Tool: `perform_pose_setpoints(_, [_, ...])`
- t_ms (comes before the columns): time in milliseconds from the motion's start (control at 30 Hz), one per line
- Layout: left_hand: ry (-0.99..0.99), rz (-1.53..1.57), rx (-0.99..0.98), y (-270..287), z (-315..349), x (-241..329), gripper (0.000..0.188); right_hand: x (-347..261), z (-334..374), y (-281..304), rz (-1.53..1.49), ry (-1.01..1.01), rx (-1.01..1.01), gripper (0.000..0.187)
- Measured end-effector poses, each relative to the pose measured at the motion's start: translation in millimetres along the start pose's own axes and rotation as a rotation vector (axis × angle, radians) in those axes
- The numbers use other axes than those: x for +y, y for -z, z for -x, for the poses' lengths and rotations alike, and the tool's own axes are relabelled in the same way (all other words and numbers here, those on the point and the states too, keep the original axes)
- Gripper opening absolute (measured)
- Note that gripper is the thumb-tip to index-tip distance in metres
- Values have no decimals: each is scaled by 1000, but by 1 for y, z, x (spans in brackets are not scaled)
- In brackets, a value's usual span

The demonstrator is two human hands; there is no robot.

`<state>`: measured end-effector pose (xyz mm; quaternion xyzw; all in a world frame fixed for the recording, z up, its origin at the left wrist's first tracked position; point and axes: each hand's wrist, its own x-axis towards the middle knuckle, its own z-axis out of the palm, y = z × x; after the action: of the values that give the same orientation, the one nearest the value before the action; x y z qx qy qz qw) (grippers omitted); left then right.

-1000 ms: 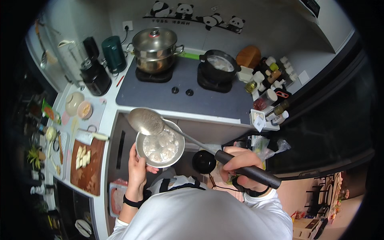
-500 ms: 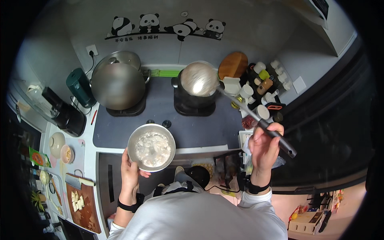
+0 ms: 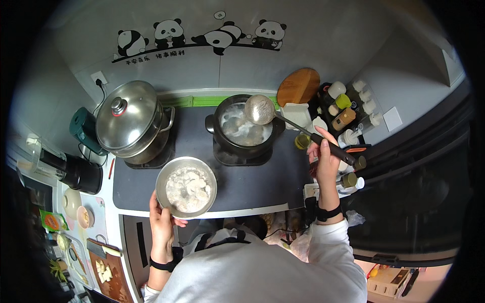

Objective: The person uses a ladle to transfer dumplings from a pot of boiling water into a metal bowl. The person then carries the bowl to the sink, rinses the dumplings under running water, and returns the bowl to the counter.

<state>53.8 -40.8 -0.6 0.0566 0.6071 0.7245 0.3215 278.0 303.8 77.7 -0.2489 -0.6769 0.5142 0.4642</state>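
My left hand (image 3: 162,224) grips the rim of a metal bowl (image 3: 210,174) from its lower left side. Pale whitish pieces of food (image 3: 191,189) lie inside in a little cloudy liquid. In my right hand (image 3: 326,154) is the dark handle of a round metal skimmer (image 3: 260,109). Its head hangs over the right part of a black two-handled pot (image 3: 237,153), apart from the bowl. Pale foam and cloudy liquid (image 3: 240,126) show in the pot. The exact kind of food in the bowl cannot be made out.
A large lidded steel pot (image 3: 126,126) stands on the left burner, beside a green kettle (image 3: 83,126). Behind the skimmer are a round wooden board (image 3: 298,87) and several condiment bottles (image 3: 345,118). At lower left, a cleaver (image 3: 101,248) and cut white pieces rest on a cutting board (image 3: 113,288).
The view has shifted toward the stove. My right hand has swung the skimmer's head, uncovering the black pot's contents. The blur and haze over the left pot are gone. My left hand keeps hold of the bowl.
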Motion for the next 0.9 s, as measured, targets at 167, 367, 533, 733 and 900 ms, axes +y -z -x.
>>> perform_pose_setpoints(167, [3,-30,-18,1,-24,8,60,13,-7,-6,227,16,-51,27])
perform_pose_setpoints(367, [-11,-23,-13,0,-46,9,60,18,-30,-18,575,378,-49,18])
perform_pose_setpoints(533, [4,-26,-22,-3,-57,13,60,10,-30,-19,699,360,-176,18])
perform_pose_setpoints(733, [2,-47,-24,-9,-64,16,60,18,-30,-23,664,367,-159,17])
perform_pose_setpoints(900, [3,-45,-39,-9,-66,15,59,25,-27,-24,621,305,-120,16])
